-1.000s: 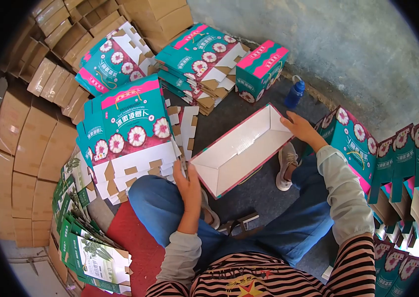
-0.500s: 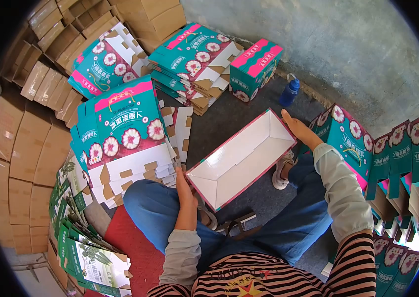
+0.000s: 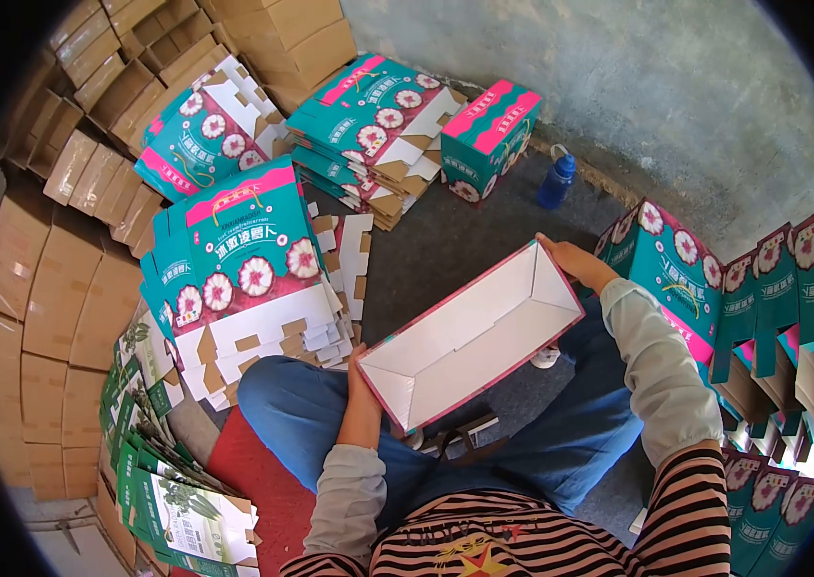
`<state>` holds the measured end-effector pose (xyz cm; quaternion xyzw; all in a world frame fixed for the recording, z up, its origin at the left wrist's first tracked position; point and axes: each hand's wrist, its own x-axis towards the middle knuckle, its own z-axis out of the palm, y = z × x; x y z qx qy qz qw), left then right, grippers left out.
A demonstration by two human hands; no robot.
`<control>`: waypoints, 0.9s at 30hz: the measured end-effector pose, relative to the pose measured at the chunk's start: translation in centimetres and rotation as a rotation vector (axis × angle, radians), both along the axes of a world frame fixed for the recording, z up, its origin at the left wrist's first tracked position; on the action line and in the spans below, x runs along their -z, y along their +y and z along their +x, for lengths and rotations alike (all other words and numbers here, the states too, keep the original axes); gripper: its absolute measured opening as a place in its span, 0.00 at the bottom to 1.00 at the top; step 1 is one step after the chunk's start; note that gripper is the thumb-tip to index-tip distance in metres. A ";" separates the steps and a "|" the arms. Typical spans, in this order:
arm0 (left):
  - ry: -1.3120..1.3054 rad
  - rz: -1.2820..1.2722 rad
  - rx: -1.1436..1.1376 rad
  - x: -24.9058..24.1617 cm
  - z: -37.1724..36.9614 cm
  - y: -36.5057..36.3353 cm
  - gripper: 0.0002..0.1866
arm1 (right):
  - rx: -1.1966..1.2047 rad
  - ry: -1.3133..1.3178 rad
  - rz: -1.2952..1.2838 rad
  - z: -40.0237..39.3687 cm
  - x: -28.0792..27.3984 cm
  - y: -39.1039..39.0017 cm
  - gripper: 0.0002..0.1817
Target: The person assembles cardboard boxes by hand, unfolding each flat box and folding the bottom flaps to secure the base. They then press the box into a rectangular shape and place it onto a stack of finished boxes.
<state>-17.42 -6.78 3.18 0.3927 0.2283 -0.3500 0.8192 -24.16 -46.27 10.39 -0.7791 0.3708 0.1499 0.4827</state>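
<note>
The box (image 3: 484, 332) had come nearer the lap (image 3: 532, 447), open side up, left hand (image 3: 360, 396) and right hand (image 3: 577, 262) fingers gripping opposite ends.

Mottled grey wall (image 3: 657, 106), dark floor (image 3: 416, 269), red mat (image 3: 258, 481).

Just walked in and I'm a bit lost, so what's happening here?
Someone sitting with knees bent holds a carton by its two ends, left hand at one and right hand at the other, its white side facing up. Flattened teal-and-pink cartons lie in stacks to the left; a closed box and a blue bottle stand near the wall.
</note>
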 end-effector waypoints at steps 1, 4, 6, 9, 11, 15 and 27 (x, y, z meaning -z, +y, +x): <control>0.008 0.019 0.034 -0.3 -0.1 0.0 0.23 | 0.030 -0.001 0.023 -0.1 -0.1 0.1 0.38; 0.036 0.007 0.107 0.1 0.1 0.2 0.22 | 0.070 -0.006 0.063 -0.2 -0.6 -0.6 0.35; -0.031 -0.017 0.130 0.2 0.3 0.4 0.22 | 0.117 -0.187 0.229 -0.3 -1.0 -1.4 0.35; -0.416 -0.100 0.191 -3.1 0.3 -0.6 0.25 | 0.152 -0.386 0.338 -1.2 -1.8 -2.9 0.36; -0.642 -0.031 0.110 -3.8 1.1 -1.3 0.26 | 0.061 -0.394 0.306 -2.2 -4.1 -2.5 0.43; -0.608 0.139 -0.050 -4.5 1.8 -1.0 0.29 | 0.093 -0.231 0.284 -3.2 -4.1 -2.3 0.47; -0.448 0.265 -0.133 0.1 0.1 0.3 0.22 | 0.003 -0.261 0.643 -2.9 -1.0 -0.9 0.22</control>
